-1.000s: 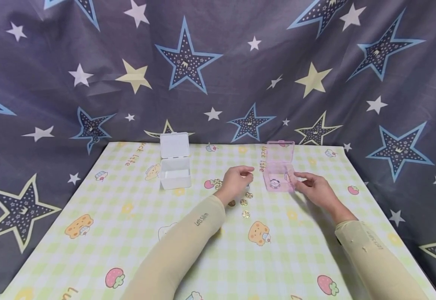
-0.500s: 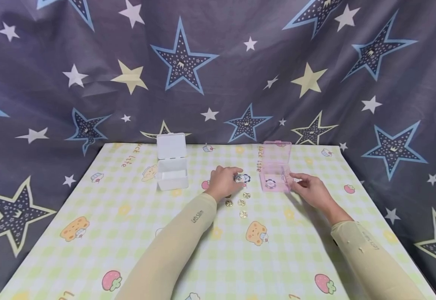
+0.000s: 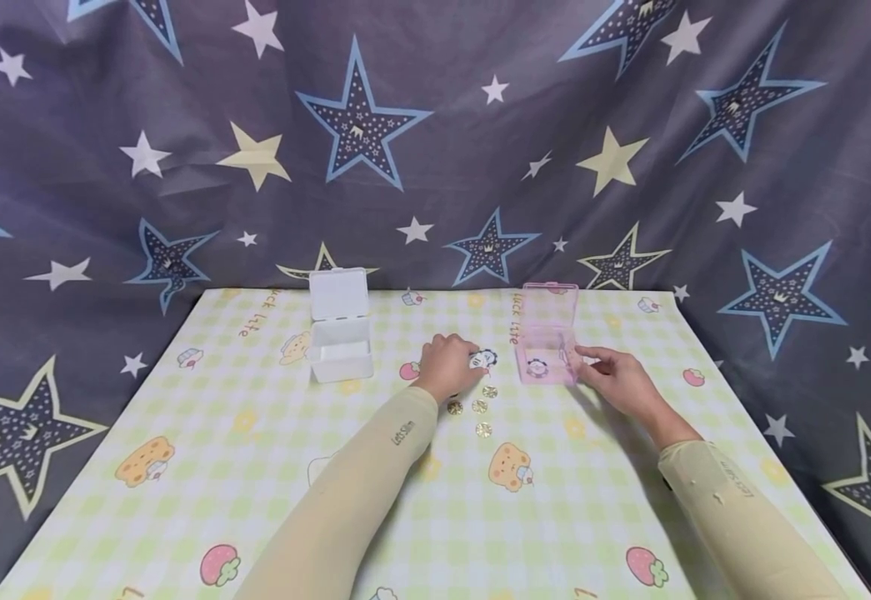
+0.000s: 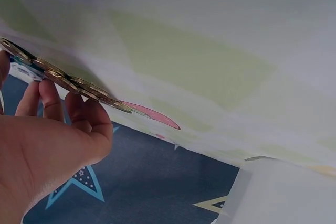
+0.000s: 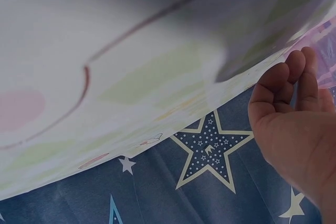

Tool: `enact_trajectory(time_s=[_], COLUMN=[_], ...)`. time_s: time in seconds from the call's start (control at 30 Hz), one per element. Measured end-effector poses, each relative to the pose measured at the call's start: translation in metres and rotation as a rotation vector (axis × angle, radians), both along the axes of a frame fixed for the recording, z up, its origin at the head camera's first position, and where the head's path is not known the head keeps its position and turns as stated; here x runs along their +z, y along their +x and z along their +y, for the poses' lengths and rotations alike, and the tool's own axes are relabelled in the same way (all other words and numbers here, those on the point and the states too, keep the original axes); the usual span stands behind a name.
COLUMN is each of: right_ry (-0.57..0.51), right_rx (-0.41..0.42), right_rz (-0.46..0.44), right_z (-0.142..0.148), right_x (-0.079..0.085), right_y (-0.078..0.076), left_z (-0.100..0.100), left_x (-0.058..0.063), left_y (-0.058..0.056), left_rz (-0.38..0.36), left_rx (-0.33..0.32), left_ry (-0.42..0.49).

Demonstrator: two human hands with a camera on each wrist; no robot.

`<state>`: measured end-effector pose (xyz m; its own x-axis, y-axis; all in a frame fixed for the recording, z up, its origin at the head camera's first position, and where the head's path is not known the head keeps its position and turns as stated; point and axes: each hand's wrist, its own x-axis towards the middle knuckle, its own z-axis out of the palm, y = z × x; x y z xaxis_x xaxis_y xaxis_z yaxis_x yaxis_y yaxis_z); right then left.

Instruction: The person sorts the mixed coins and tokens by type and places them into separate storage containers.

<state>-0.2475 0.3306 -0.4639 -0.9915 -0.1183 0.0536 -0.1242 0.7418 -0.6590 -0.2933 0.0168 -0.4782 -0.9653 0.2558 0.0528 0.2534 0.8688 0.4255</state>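
Observation:
My left hand (image 3: 450,367) is low over the table, thumb and fingers around a small blue-and-white chip (image 3: 483,359); the pattern there overlaps, as if more than one chip lies together. In the left wrist view the chip (image 4: 25,70) shows between thumb and fingertips, beside a row of gold coins (image 4: 63,80). Several gold coins (image 3: 479,407) lie flat near that wrist. My right hand (image 3: 618,379) holds the right wall of a see-through pink box (image 3: 548,377), its lid raised. A blue-and-white chip (image 3: 537,367) lies inside the box.
A white box (image 3: 341,367) with its lid up stands at the back left, beyond the left hand. The table (image 3: 405,533) has a green checked cover with printed bears and strawberries. A dark star-patterned cloth (image 3: 405,208) hangs behind its far edge.
My left hand has turned and drawn slightly left, and its fingers have closed in on the chip, which has come into sight. The right hand stays at the pink box. The view has shifted a little.

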Motion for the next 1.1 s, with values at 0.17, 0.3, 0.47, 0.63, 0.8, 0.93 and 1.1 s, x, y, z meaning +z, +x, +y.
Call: enact_trajectory(time_s=[0.17,0.3,0.47,0.63,0.8,0.93,1.1], right_ry=[-0.002,-0.004,-0.003,0.002,0.004,-0.003,-0.002], right_rx=[-0.005,-0.005,-0.005,-0.005,-0.006,-0.01,-0.009], right_rz=[-0.006,-0.006,-0.008,-0.006,-0.002,-0.005,-0.002], right_z=[-0.0005,-0.0007,-0.0005,-0.0002,-0.0001,-0.0005,-0.0013], right_x=[0.0008,0.0018,0.0019,0.0018,0.0012,0.0013,0.0012], right_y=[0.0005,0.0015,0.0021,0.0024,0.0025,0.0025,0.0018], left_z=[-0.0013,-0.0022,-0.0027,-0.0039,-0.0058,-0.0068,-0.0074], left_x=[0.0001,0.0004,-0.0004,-0.0025,-0.0027,-0.0017,-0.0006], left_y=[0.0006,0.0004,-0.0002,-0.0017,-0.0018,-0.0011,-0.0008], left_rz=[-0.006,-0.01,-0.014,-0.022,-0.038,-0.048,-0.057], left_rx=[0.002,0.0,-0.004,0.005,0.01,0.009,0.007], left_ry=[-0.018,0.006,0.05,0.084,0.106,0.113,0.119])
